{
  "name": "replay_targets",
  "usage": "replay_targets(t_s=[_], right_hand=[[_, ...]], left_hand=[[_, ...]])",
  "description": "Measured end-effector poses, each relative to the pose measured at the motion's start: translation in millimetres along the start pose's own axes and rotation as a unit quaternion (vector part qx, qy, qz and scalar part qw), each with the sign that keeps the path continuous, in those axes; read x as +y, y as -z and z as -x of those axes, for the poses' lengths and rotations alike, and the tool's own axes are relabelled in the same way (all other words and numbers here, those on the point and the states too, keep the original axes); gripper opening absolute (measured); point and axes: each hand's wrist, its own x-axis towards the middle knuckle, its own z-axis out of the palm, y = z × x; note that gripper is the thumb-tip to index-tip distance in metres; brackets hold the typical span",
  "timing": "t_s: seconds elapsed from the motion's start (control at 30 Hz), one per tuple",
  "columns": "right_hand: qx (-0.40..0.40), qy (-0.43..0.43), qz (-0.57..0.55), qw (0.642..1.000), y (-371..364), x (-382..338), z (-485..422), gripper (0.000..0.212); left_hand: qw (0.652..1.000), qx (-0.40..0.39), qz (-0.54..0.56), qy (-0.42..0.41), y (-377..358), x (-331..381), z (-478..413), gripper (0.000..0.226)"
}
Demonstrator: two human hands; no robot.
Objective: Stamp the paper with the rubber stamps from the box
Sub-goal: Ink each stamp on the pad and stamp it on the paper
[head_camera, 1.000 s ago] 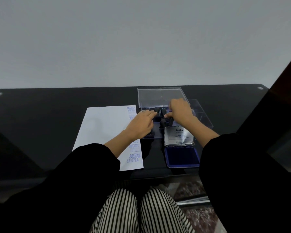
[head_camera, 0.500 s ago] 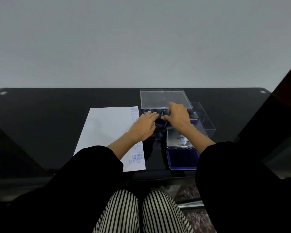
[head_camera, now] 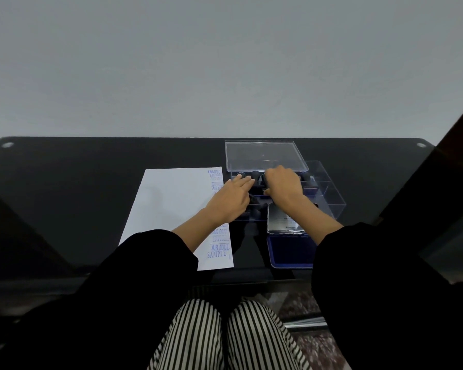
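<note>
**While both hands work at the stamp box, the paper lies to its left**

Although the right hand is curled down over the rubber stamps, its fingers are hidden and I cannot tell whether it grips one. The left hand lies flat, fingers straight, its tips resting at the left end of the clear box. The stamps stand upright in the box, dark round knobs up, in a row running left to right. The box's clear lid lies just beyond it.

The paper sits on the dark worktop just left of the box. Its long axis runs from the person outward, with the far end leaning slightly right. Blue imprints run in a column down its right edge, reading upright toward the person. Near the box, on the person's side, an ink pad lies open, with its silver cover folded back.
</note>
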Motion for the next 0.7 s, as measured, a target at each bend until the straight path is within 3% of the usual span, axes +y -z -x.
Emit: replay_targets(t_s=[0.5,0.57,0.7], right_hand=[[0.067,-0.001,-0.056,0.996,-1,-2,-2,0.025],[0.037,0.003,-0.087,0.996,3,-10,-4,0.022],[-0.097,-0.003,-0.145,0.985,1,-15,-10,0.026]], left_hand=[[1.0,0.018,0.017,-0.005,-6,-3,2,0.048],[0.999,0.021,0.024,-0.008,-6,-3,2,0.047],[0.999,0.026,0.038,-0.001,-4,-3,4,0.047]])
